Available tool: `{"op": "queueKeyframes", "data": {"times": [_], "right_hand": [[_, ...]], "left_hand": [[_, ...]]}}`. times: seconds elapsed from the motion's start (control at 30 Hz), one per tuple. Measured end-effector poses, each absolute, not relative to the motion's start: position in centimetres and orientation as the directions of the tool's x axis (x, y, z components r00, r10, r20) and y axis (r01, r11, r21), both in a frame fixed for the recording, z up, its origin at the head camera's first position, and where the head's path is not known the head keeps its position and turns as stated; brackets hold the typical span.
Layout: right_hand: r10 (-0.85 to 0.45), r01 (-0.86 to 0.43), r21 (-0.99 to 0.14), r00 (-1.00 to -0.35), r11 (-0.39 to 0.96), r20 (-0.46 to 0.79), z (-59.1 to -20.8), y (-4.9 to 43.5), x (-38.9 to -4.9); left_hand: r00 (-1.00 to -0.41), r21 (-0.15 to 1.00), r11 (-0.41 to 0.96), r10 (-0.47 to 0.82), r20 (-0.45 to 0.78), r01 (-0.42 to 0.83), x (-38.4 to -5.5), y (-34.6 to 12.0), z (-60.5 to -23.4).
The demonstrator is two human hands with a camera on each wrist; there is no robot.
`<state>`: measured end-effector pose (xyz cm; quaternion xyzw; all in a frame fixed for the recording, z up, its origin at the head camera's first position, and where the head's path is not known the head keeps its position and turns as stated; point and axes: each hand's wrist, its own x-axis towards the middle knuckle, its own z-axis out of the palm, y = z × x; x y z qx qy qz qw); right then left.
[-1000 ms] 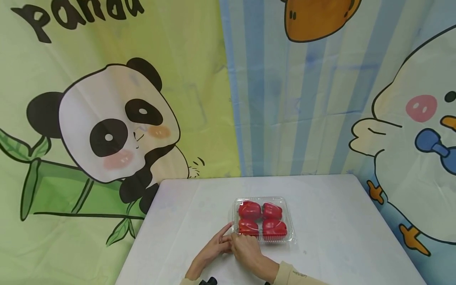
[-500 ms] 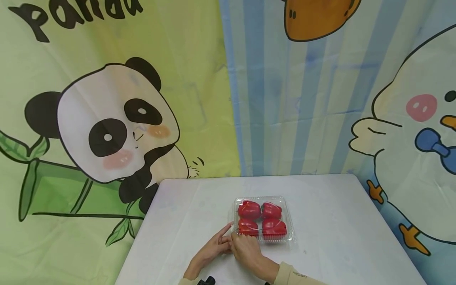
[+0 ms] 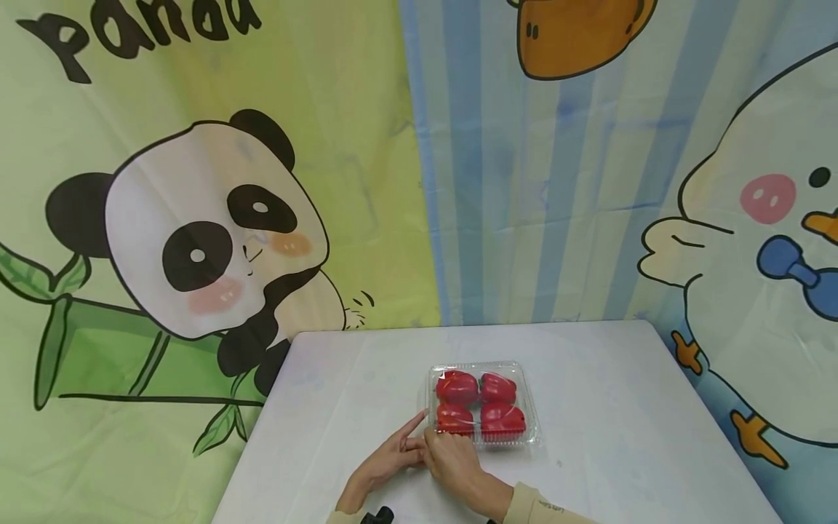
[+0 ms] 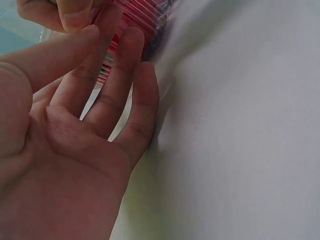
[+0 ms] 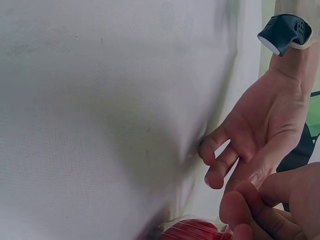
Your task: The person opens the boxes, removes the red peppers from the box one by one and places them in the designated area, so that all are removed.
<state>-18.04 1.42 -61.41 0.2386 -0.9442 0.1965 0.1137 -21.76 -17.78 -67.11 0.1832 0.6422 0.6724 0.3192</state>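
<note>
From the head view, a clear plastic box (image 3: 483,405) of four red peppers (image 3: 480,403) sits on the white table (image 3: 609,437), and both hands meet at its near left corner: the left hand (image 3: 386,463) with its forefinger stretched toward the box, the right hand (image 3: 452,458) curled at the rim. The left wrist view shows the left hand (image 4: 75,135) relaxed and spread, its fingertips (image 4: 132,42) against the box's ribbed edge (image 4: 137,25). In the right wrist view, the right hand's fingers (image 5: 255,210) bend over the box corner (image 5: 192,230); whether they pinch it, I cannot tell.
</note>
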Motion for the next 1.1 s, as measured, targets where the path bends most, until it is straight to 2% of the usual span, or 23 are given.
{"op": "queueKeyframes", "data": {"times": [0.23, 0.53, 0.87, 1.1], "right_hand": [[-0.402, -0.492, -0.305, -0.86, 0.815, 0.314, -61.56, 1.34, -18.09], [-0.404, -0.501, -0.288, -0.851, 0.816, 0.336, -61.85, 1.4, -18.14], [-0.394, -0.483, -0.322, -0.867, 0.814, 0.305, -61.6, 1.4, -17.97], [-0.368, -0.479, -0.324, -0.862, 0.816, 0.347, -61.92, 1.28, -17.94]], "left_hand": [[-0.724, 0.985, 0.014, 0.676, -0.135, -0.172, -21.97, -17.99, -67.48], [-0.749, 0.989, 0.015, 0.652, -0.121, -0.147, -21.85, -17.69, -67.13], [-0.752, 0.986, 0.065, 0.64, -0.161, -0.156, -21.64, -17.58, -66.97], [-0.75, 0.985, 0.058, 0.641, -0.163, -0.165, -21.51, -17.6, -66.84]]}}
